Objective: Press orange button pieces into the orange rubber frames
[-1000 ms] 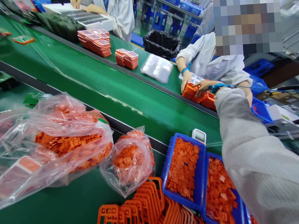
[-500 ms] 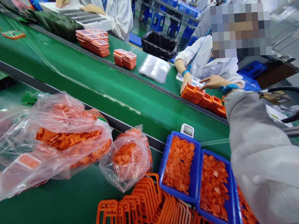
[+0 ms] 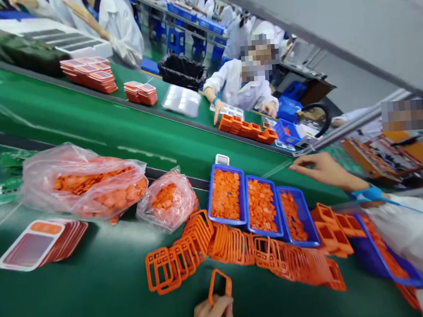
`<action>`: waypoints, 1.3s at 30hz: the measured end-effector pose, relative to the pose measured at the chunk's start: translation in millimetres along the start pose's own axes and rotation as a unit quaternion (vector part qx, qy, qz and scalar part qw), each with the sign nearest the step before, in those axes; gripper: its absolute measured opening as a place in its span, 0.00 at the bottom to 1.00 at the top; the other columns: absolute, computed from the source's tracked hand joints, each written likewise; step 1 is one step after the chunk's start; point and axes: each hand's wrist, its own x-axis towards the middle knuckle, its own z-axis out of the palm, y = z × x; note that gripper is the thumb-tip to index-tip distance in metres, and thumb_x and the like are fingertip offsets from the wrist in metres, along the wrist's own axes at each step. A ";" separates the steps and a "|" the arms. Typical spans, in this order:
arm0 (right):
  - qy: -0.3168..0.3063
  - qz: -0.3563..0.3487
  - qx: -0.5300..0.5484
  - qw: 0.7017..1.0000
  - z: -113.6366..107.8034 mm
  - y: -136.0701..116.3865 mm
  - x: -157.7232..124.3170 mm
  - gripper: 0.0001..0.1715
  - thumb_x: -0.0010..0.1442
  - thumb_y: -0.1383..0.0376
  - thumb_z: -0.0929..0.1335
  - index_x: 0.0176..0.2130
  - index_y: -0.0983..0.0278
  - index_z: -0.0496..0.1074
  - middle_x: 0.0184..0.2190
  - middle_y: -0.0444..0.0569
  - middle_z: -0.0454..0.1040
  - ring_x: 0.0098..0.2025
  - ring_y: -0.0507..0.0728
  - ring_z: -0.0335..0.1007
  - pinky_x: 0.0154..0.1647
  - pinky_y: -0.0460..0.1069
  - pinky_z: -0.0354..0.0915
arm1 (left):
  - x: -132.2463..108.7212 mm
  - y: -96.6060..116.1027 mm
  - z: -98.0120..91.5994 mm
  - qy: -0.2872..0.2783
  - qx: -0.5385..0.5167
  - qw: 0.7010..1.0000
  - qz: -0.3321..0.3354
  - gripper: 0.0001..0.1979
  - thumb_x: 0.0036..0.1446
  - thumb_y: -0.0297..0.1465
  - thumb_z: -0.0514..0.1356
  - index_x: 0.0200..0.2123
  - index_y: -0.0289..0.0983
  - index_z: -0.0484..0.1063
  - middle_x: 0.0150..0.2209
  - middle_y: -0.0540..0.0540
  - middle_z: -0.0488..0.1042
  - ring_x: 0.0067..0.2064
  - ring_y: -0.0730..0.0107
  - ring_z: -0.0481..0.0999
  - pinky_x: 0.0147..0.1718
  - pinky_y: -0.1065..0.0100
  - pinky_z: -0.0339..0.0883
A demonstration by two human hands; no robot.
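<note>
My left hand (image 3: 212, 315) is at the bottom middle, fingers closed on a thin orange plastic frame (image 3: 228, 284) held upright and tilted. Beyond it, a fanned row of orange frames (image 3: 235, 246) lies on the green table. My right hand (image 3: 321, 168), with a blue wristband, hangs above the conveyor belt at the right. Its fingers reach leftward, loosely bent, and nothing shows in them. Below that hand stand stacked orange box-like parts (image 3: 332, 227). Blue trays of small orange pieces (image 3: 244, 207) stand side by side behind the fanned frames.
Clear bags of orange pieces (image 3: 86, 186) (image 3: 169, 200) lie to the left. A stack of white-edged cards (image 3: 32, 246) is at the far left. Across the green belt (image 3: 97, 137), a co-worker (image 3: 246, 86) sits behind orange stacks (image 3: 243, 127). A black-lined bin (image 3: 182, 72) stands behind.
My right hand has drawn back from beside the co-worker's orange stacks, toward me. The view has shifted, and my left hand with an orange frame now shows.
</note>
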 end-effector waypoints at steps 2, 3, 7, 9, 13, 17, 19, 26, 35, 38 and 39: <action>0.045 0.034 -0.001 0.998 -7.0 -12.5 -57.9 0.28 0.60 0.41 0.68 0.32 0.61 0.79 0.31 0.51 0.81 0.32 0.62 0.76 0.36 0.54 0.67 | 1.1 -2.1 -4.7 -0.037 -0.019 0.999 0.021 0.12 0.61 0.24 0.53 0.36 0.42 0.76 0.23 0.51 0.75 0.21 0.71 0.75 0.23 0.72 0.67; 0.074 0.048 0.002 0.996 -6.2 -22.4 -87.9 0.25 0.61 0.42 0.68 0.31 0.60 0.79 0.30 0.50 0.81 0.32 0.62 0.75 0.35 0.54 0.67 | 1.4 -1.3 -7.1 -0.048 -0.017 0.998 0.028 0.12 0.60 0.24 0.53 0.36 0.43 0.76 0.24 0.51 0.76 0.22 0.70 0.76 0.24 0.71 0.67; 0.073 -0.001 0.071 0.995 45.9 -73.3 -205.6 0.15 0.67 0.56 0.67 0.31 0.59 0.75 0.27 0.48 0.77 0.29 0.57 0.73 0.32 0.51 0.65 | 0.2 5.6 -11.7 -0.093 0.015 0.995 0.045 0.13 0.58 0.24 0.54 0.37 0.44 0.77 0.26 0.51 0.79 0.25 0.67 0.78 0.25 0.68 0.67; 0.001 -0.088 0.083 0.993 101.9 -91.6 -253.3 0.17 0.68 0.60 0.66 0.27 0.61 0.71 0.22 0.45 0.72 0.25 0.53 0.67 0.29 0.49 0.61 | -0.2 7.3 -11.1 -0.118 0.039 0.991 0.055 0.13 0.58 0.25 0.55 0.37 0.44 0.77 0.26 0.51 0.79 0.25 0.66 0.78 0.26 0.68 0.66; 0.102 -0.077 0.017 0.992 226.7 -98.3 -308.2 0.25 0.70 0.61 0.64 0.21 0.62 0.64 0.18 0.42 0.66 0.21 0.50 0.60 0.25 0.47 0.53 | 1.3 7.3 -9.4 -0.144 0.081 0.983 0.077 0.12 0.59 0.27 0.55 0.37 0.43 0.78 0.26 0.49 0.79 0.26 0.65 0.78 0.26 0.68 0.66; 0.237 -0.016 -0.041 0.970 294.5 -86.4 -324.9 0.27 0.70 0.65 0.61 0.19 0.63 0.63 0.17 0.45 0.65 0.22 0.51 0.59 0.27 0.49 0.50 | 2.8 7.6 -7.4 -0.153 0.094 0.980 0.084 0.12 0.63 0.29 0.54 0.38 0.41 0.79 0.29 0.48 0.82 0.26 0.68 0.78 0.27 0.69 0.66; 0.253 0.001 -0.042 0.967 303.2 -79.9 -330.2 0.27 0.70 0.65 0.62 0.19 0.63 0.64 0.17 0.45 0.65 0.22 0.51 0.59 0.28 0.49 0.51 | 2.4 7.7 -5.7 -0.147 0.107 0.980 0.085 0.12 0.63 0.31 0.54 0.38 0.40 0.80 0.29 0.48 0.82 0.26 0.69 0.78 0.27 0.71 0.65; 0.295 0.023 -0.050 0.954 264.0 -33.3 -363.0 0.33 0.68 0.55 0.60 0.14 0.61 0.56 0.13 0.45 0.61 0.20 0.51 0.56 0.26 0.49 0.52 | -1.1 7.3 0.2 -0.078 0.143 0.980 0.116 0.13 0.62 0.34 0.55 0.37 0.39 0.81 0.19 0.50 0.75 0.21 0.71 0.73 0.24 0.73 0.60; 0.304 0.337 -0.094 0.886 158.8 127.4 -378.0 0.14 0.63 0.64 0.63 0.40 0.66 0.77 0.37 0.58 0.77 0.37 0.59 0.69 0.35 0.50 0.61 | -2.7 14.4 3.4 -0.066 0.173 0.981 0.059 0.13 0.60 0.37 0.58 0.35 0.40 0.81 0.18 0.51 0.72 0.22 0.72 0.72 0.26 0.73 0.60; 0.246 0.364 -0.088 0.894 175.6 148.8 -380.9 0.24 0.58 0.67 0.67 0.54 0.63 0.76 0.52 0.60 0.75 0.44 0.61 0.71 0.40 0.51 0.63 | -2.7 16.0 2.5 -0.067 0.170 0.982 0.052 0.13 0.59 0.37 0.57 0.35 0.40 0.81 0.18 0.52 0.72 0.21 0.72 0.72 0.26 0.74 0.60; 0.231 0.367 -0.087 0.897 183.2 152.2 -380.9 0.26 0.58 0.67 0.67 0.56 0.62 0.74 0.56 0.60 0.73 0.46 0.62 0.70 0.41 0.51 0.63 | -2.6 16.6 2.3 -0.067 0.170 0.982 0.052 0.13 0.59 0.38 0.57 0.35 0.40 0.81 0.18 0.52 0.72 0.21 0.72 0.72 0.26 0.74 0.60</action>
